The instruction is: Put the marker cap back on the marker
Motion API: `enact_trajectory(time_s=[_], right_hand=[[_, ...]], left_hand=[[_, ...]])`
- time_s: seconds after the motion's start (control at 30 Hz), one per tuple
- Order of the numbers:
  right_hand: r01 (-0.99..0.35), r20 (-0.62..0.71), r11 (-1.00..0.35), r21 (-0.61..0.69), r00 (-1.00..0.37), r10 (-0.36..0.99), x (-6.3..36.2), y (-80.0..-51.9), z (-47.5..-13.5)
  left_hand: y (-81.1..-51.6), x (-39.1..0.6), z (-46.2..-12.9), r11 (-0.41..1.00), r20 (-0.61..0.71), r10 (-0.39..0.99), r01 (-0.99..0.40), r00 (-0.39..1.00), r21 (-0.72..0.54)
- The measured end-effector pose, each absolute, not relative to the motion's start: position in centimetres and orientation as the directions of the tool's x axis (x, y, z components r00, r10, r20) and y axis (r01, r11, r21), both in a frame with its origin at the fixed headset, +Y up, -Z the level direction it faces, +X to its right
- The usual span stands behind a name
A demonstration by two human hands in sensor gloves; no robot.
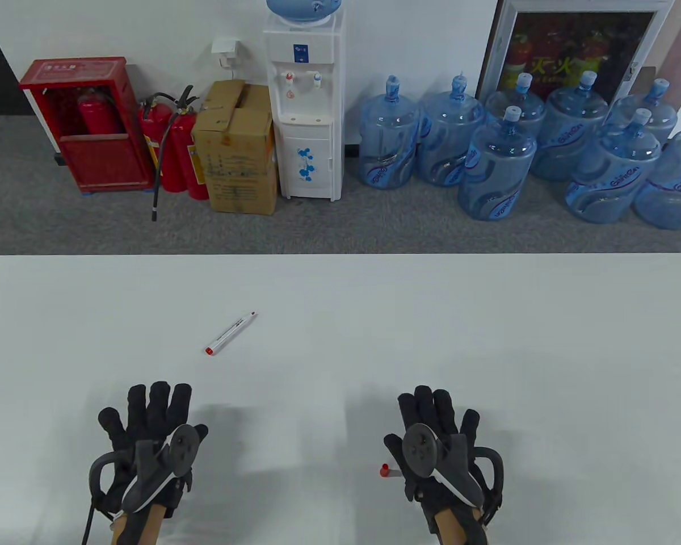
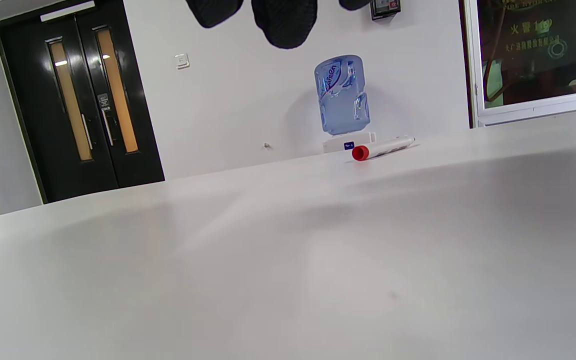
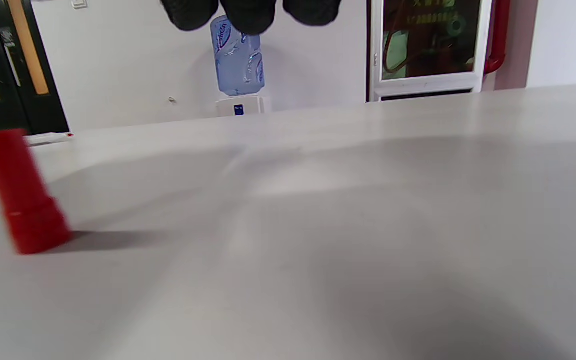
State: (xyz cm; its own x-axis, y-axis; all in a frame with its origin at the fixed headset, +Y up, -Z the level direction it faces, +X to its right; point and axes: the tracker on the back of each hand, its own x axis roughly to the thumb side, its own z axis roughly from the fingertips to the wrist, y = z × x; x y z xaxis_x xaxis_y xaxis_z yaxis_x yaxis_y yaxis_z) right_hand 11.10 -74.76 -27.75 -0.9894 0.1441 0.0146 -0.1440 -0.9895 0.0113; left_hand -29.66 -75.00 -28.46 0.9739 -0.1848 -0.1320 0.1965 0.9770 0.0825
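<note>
Table view: my left hand [image 1: 147, 440] and right hand [image 1: 440, 443] lie nearest the camera, palms down on the table [image 1: 488, 340], fingers spread and flat, holding nothing. The cap [image 1: 387, 470], red, sits on the table just beside my right hand, at its thumb side; whether the thumb touches it I cannot tell from here. The marker [image 1: 231, 333], white with a red end plug and a bare red tip, lies on the table ahead of my left hand, well apart from it, angled with the tip pointing away and to the right.

Left wrist view: my fingertips [image 2: 283, 22] hang in at the top edge, off the marker [image 2: 383, 148]. The marker lies far across the table, red plug end toward the camera.

Right wrist view: the cap [image 3: 20, 192] stands at the left, close and blurred, wider end down, leaning slightly. Fingertips [image 3: 250, 12] show at the top edge, clear of it. The marker [image 3: 48, 138] lies behind the cap, well apart.
</note>
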Motion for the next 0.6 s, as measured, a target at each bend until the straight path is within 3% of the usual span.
enact_trajectory(time_s=[0.2,0.43,0.6], right_hand=[[-0.116,0.091,-0.993,0.028,-0.989,0.119,9.5,-74.6,-27.4],[0.068,0.181,-0.998,0.02,-0.981,-0.063,7.1,-74.6,-27.0],[0.111,0.203,-0.994,0.013,-0.973,-0.106,6.3,-74.8,-26.9]], left_hand=[[-75.0,-29.6,-28.5,0.977,-0.129,-0.186,0.197,0.974,0.081],[-75.1,-29.4,-28.4,0.978,-0.128,-0.194,0.202,0.973,0.058],[-75.1,-29.4,-28.4,0.978,-0.128,-0.194,0.201,0.973,0.048]])
